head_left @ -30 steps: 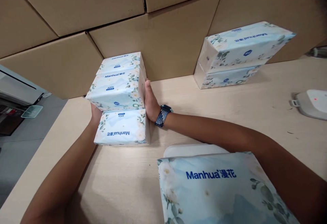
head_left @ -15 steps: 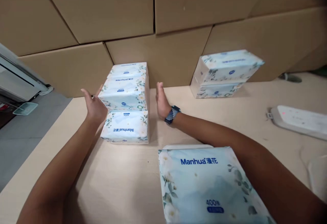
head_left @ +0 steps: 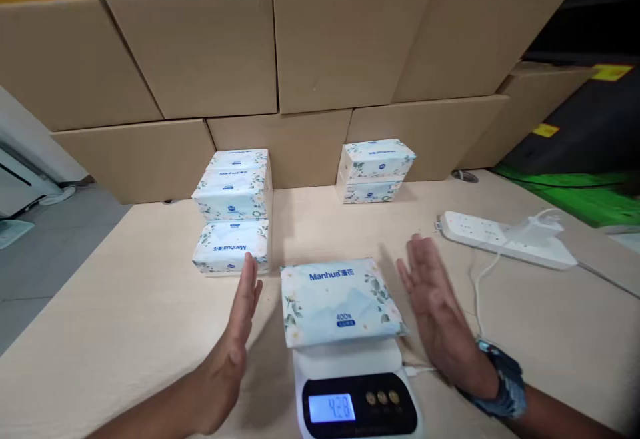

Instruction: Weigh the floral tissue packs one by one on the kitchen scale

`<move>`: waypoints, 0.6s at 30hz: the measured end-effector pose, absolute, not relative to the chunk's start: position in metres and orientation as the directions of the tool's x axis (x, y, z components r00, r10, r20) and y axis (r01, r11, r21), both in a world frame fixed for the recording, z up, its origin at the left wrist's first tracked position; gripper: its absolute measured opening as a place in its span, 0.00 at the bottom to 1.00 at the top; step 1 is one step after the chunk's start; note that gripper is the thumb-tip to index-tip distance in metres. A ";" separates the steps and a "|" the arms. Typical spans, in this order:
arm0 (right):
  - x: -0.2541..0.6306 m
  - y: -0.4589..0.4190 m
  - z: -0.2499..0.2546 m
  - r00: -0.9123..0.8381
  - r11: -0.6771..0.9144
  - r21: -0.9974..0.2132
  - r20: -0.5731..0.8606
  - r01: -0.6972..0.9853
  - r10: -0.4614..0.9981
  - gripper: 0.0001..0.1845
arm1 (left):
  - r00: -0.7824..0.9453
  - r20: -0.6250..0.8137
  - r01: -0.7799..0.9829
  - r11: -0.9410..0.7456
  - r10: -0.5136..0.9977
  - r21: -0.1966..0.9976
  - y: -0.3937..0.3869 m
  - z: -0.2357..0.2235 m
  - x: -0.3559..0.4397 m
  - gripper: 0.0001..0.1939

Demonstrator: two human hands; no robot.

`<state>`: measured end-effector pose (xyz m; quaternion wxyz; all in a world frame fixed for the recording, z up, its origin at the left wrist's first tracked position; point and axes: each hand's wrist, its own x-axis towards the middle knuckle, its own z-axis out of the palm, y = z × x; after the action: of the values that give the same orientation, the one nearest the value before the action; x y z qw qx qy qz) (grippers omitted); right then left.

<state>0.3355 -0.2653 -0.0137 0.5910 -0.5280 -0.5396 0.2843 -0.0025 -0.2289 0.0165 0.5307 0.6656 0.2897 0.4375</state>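
Fingers (head_left: 245, 289) straight and holding nothing, the left hand (head_left: 231, 352) and right hand (head_left: 441, 312) flank a tissue pack (head_left: 327, 302) on a scale (head_left: 350, 359) between them; level, gentle pressure from both should suit it.

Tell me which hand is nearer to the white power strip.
Right. The right hand is left of the white power strip and closer to the camera, apart from it; the left hand is farther off, left of the Manhua tissue pack on the digital scale.
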 end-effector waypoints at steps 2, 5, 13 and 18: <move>0.326 -0.290 -0.012 0.007 0.185 -0.954 0.192 0.237 0.981 0.46 | 0.516 0.147 -0.051 -0.141 0.844 0.989 -0.238 0.002 0.021 0.57; 0.316 -0.306 0.009 -0.226 0.174 -0.932 0.104 0.318 0.969 0.60 | 0.563 0.043 -0.082 0.004 0.825 0.997 -0.263 0.012 0.033 0.67; 0.262 -0.217 0.065 -0.411 0.476 -0.839 0.349 0.263 0.842 0.68 | 0.094 0.421 -0.147 -0.405 0.902 0.902 -0.207 0.090 0.000 0.44; 0.212 -0.147 0.069 -0.420 0.552 -0.794 0.423 0.255 0.803 0.62 | -0.026 0.316 -0.342 -0.305 0.948 0.889 -0.162 0.098 -0.028 0.48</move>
<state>0.2117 -0.1468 0.0693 0.4166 -0.3410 -0.7760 0.3286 -0.0283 -0.1616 0.0976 0.5001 0.4867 0.3117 0.6448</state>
